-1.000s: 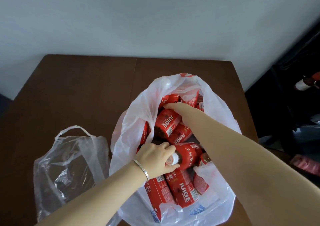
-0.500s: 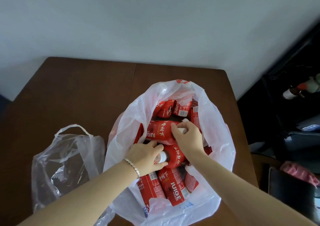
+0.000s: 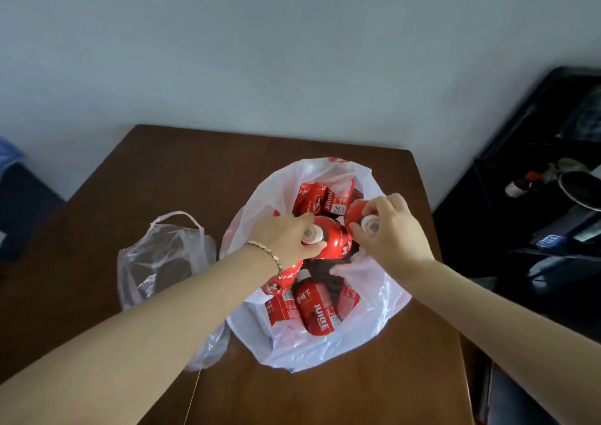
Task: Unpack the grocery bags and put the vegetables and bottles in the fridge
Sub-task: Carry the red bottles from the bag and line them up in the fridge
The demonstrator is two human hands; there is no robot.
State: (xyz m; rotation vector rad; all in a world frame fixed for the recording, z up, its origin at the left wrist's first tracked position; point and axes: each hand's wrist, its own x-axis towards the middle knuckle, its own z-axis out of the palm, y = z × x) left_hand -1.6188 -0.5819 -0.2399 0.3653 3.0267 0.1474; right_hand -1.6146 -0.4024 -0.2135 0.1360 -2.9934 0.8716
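A white plastic grocery bag (image 3: 374, 320) stands open on the brown wooden table (image 3: 162, 177), filled with several red juice bottles (image 3: 317, 310). My left hand (image 3: 286, 237) grips one red bottle (image 3: 335, 242) by its white cap, the bottle upright above the others. My right hand (image 3: 393, 232) grips a second red bottle (image 3: 356, 211) at its white cap, also raised upright at the bag's right side. More bottles lie flat below and behind them.
A clear, slack plastic bag (image 3: 162, 255) lies on the table left of the white bag. A dark shelf unit (image 3: 536, 203) with a bottle and clutter stands to the right. A grey wall runs behind the table.
Both hands have taken hold of bottle caps and pulled two bottles upright out of the pile. The right hand moved to the bag's right side. The view pulled back from the table.
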